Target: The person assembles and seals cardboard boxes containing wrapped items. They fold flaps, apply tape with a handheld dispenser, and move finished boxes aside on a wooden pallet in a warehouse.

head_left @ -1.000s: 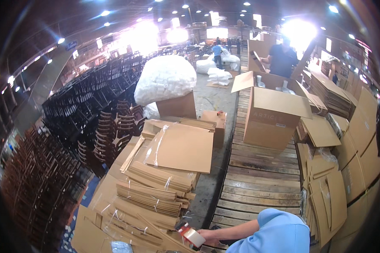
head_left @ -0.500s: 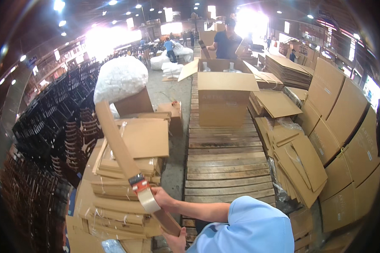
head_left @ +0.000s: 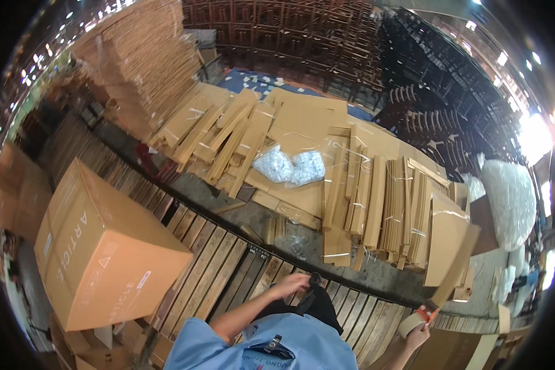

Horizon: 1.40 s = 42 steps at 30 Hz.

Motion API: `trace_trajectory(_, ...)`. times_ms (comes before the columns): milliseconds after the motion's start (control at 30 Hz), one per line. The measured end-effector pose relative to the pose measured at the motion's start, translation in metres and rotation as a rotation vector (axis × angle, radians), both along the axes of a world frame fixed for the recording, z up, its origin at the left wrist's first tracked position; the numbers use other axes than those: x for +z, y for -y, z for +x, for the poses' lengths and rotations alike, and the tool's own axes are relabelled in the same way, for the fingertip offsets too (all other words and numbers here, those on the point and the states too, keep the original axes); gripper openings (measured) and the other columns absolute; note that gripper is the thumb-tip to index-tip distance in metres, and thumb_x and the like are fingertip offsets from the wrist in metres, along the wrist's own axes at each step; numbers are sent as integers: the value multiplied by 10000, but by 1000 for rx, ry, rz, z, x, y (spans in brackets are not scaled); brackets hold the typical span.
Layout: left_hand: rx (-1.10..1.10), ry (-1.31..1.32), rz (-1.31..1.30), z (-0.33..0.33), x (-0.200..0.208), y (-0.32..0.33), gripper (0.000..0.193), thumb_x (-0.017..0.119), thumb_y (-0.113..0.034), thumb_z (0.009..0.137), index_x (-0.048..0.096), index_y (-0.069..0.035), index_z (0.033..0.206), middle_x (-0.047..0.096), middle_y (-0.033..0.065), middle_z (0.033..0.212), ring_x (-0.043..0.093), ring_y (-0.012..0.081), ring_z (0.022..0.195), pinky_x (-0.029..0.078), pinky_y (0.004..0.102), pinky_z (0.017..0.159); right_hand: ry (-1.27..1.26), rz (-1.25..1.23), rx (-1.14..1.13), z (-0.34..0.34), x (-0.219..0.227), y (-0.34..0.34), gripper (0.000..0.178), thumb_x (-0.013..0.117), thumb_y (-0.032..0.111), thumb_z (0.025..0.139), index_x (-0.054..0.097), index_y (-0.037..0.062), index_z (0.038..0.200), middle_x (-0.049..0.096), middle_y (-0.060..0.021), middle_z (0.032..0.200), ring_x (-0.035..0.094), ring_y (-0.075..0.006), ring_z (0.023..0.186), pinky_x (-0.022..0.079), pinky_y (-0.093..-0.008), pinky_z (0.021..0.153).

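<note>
My right hand (head_left: 418, 336), at the lower right, is closed on a tape dispenser (head_left: 427, 312) with orange parts and a wide pale roll. A long flat tan strip (head_left: 457, 266) reaches up and right from the dispenser. Whether it is cardboard or tape is hard to tell, and how it is held is hidden. My left hand (head_left: 293, 285) is in front of my body above my dark trousers. Its fingers are loosely bent, and nothing shows in them. A large closed carton (head_left: 114, 265) stands to the left on the slatted wooden platform (head_left: 219, 265).
Bundles of cardboard strips (head_left: 376, 203) and flat sheets lie beyond the platform, with two clear bags (head_left: 290, 166) of pale blue-white contents among them. Stacked dark frames (head_left: 296, 40) stand behind. A bulging white bag (head_left: 509, 197) is at the right, and a tall cardboard stack (head_left: 139, 68) at the far left.
My view has swung left, from along the platform to the cardboard bundles. My left hand has let go of the strip's lower end. My right hand still holds the dispenser, now out to the right.
</note>
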<state>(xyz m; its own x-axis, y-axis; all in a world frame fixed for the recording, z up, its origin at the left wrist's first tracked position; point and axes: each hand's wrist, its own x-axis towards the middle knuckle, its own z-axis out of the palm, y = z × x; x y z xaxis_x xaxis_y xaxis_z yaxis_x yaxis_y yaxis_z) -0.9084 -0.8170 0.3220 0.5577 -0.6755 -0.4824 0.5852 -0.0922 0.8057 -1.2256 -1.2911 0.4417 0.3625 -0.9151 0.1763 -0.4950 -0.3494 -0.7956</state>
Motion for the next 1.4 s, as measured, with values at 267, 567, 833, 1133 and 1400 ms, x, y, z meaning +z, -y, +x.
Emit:
trace_trajectory(267,341,-289,1022,-51,-159,-228,471,604,-323,963,692,-72,1352,680,210,1366,655,394,1244,505,507,1042,-478,451,328,100,-79,-78,249,772,153,827,791,-59,957,764,-102,800,693,-116,780,558,-367,703)
trace_trajectory(567,378,68,885,72,-111,-204,522,654,-443,957,692,-81,1331,732,178,1275,676,323,1223,516,422,1041,-739,588,728,307,-129,-184,444,850,381,747,813,28,1012,779,-191,840,789,-274,830,582,-409,774)
trace_trajectory(833,70,819,1035,193,-50,-192,269,682,-350,925,773,-204,1131,755,53,1109,701,314,1093,555,459,936,-1122,259,761,424,-114,-250,434,818,422,734,821,56,967,775,-222,881,783,-346,890,594,-445,810)
trace_trajectory(1133,426,694,1107,500,-195,-452,142,685,-297,889,762,-180,912,741,138,911,711,391,859,548,528,705,-1446,312,462,414,-190,-370,476,779,543,771,831,118,978,789,-157,906,779,-290,930,595,-436,838)
trace_trajectory(1400,439,604,1465,758,-332,-636,391,727,-259,921,656,-61,1250,672,172,1190,666,382,1110,556,490,927,-1589,389,577,581,-150,-614,396,761,441,786,828,112,995,784,-172,936,767,-313,936,589,-445,850)
